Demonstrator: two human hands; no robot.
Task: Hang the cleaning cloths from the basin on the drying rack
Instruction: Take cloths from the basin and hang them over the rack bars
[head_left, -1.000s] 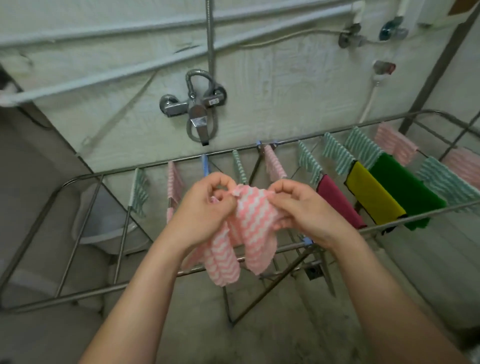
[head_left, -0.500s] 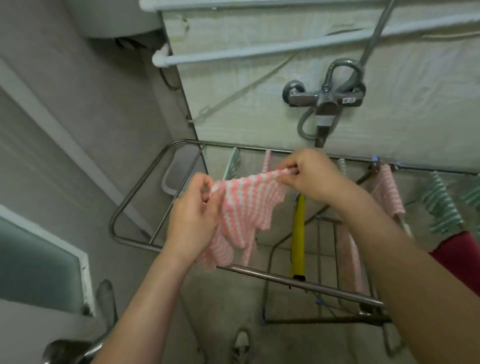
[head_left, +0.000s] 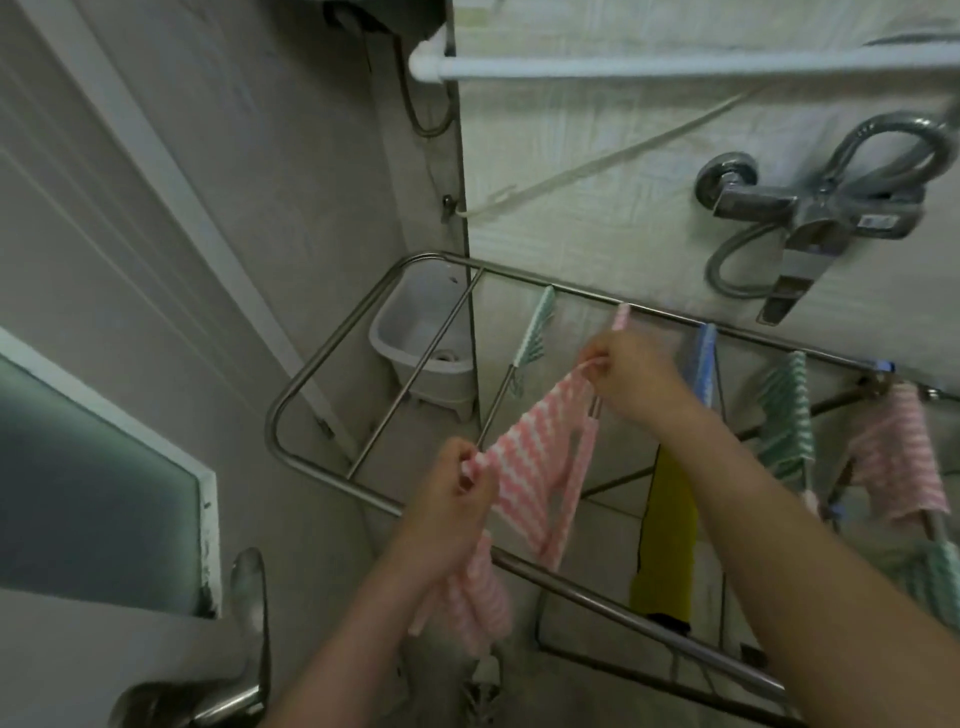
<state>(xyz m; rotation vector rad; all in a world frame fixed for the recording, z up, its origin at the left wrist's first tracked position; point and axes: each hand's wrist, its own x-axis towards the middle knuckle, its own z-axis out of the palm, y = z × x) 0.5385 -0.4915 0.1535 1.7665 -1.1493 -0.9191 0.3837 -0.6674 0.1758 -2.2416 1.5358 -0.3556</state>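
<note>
A pink-and-white striped cloth (head_left: 535, 462) is stretched between both hands above the left end of the steel drying rack (head_left: 311, 379). My left hand (head_left: 452, 509) pinches its near corner, close to the rack's front rail. My right hand (head_left: 628, 379) pinches the far corner, near the back rail. The cloth's lower part droops over the front rail. Other cloths hang on the rack: a green striped one (head_left: 535, 332), a blue one (head_left: 704, 364), a yellow one (head_left: 667, 540), another green striped one (head_left: 787, 415) and a pink one (head_left: 893, 457).
A grey plastic bin (head_left: 415, 338) stands on the floor in the corner behind the rack. A shower mixer tap (head_left: 810, 218) juts from the wall above the rack's right part. A door with a metal handle (head_left: 244, 623) and frosted pane is at the left.
The view has swung left to the rack's left end. The hands have pulled apart and spread the bunched pink cloth out, the right hand moving toward the back rail.
</note>
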